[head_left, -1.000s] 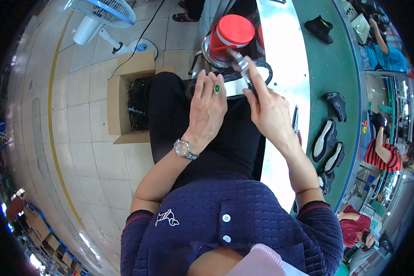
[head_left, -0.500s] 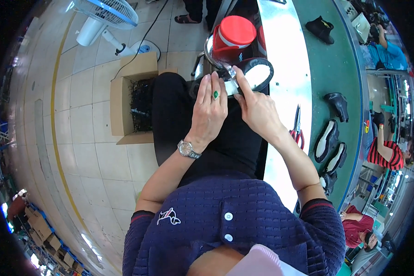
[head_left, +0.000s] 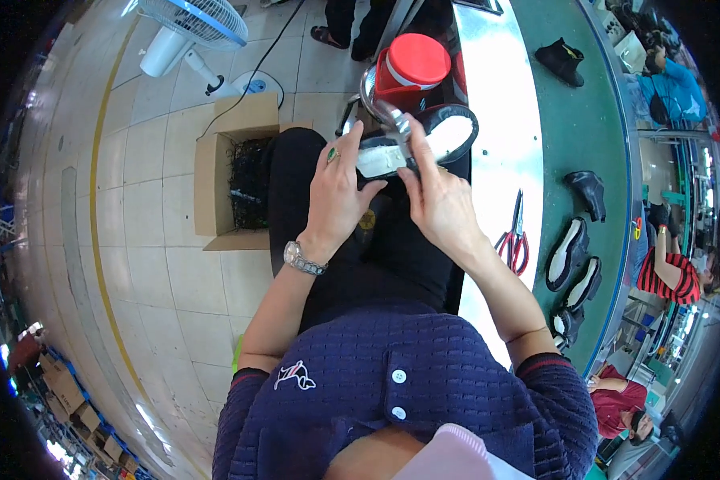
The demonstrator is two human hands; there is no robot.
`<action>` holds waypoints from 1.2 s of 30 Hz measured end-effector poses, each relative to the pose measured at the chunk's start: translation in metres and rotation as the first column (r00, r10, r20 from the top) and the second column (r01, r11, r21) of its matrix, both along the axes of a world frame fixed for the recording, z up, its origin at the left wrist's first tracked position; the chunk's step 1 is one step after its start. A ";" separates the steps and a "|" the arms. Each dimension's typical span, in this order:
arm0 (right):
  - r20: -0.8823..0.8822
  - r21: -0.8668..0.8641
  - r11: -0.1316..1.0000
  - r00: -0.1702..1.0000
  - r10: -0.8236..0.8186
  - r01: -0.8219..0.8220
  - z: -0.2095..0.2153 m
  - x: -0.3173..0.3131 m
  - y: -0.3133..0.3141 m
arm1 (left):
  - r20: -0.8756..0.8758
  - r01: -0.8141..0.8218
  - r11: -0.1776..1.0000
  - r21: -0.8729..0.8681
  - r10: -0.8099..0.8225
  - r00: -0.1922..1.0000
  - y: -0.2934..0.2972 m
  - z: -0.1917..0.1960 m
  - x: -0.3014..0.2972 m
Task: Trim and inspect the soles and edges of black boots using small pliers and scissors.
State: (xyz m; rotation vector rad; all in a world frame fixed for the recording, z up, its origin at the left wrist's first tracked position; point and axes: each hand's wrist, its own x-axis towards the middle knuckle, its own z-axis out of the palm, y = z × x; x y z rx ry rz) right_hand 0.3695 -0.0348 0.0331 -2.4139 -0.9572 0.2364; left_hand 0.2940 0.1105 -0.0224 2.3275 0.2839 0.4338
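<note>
A black shoe or boot (head_left: 454, 132) lies sole up above my lap, its pale inner sole face showing. My left hand (head_left: 338, 188), with a green-stoned ring, curls round one end of it, thumb along the near side. My right hand (head_left: 438, 188) is closed round a shiny metal tool (head_left: 400, 128) over the middle of the sole. Blur and my fingers hide the tool's exact kind. The shoe's upper is mostly hidden beneath.
Red-handled scissors (head_left: 517, 240) lie on the metal ledge (head_left: 500, 160) to my right. Beyond, a green conveyor belt (head_left: 568, 144) carries several black shoes. A red-lidded container (head_left: 418, 60) stands ahead. An open cardboard box (head_left: 210, 184) and a fan (head_left: 196, 24) are at left.
My left hand has drawn back to the left, its fingers lifting off the sole's middle and uncovering more of it. My right hand stays at the metal tool.
</note>
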 end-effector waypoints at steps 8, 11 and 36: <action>-0.072 -0.024 0.999 0.997 0.030 -0.031 0.010 0.002 0.010 | 0.024 -0.001 0.989 -0.149 0.004 1.000 0.005 -0.004 -0.001; -0.102 -0.285 0.956 0.994 0.035 -0.063 0.001 0.010 0.012 | 0.009 0.018 0.986 -0.165 -0.017 1.000 0.008 0.000 0.004; -0.172 -0.254 0.868 0.903 0.394 -0.427 0.008 -0.025 0.019 | -0.236 -0.269 0.871 -0.412 0.183 0.954 0.011 -0.003 -0.094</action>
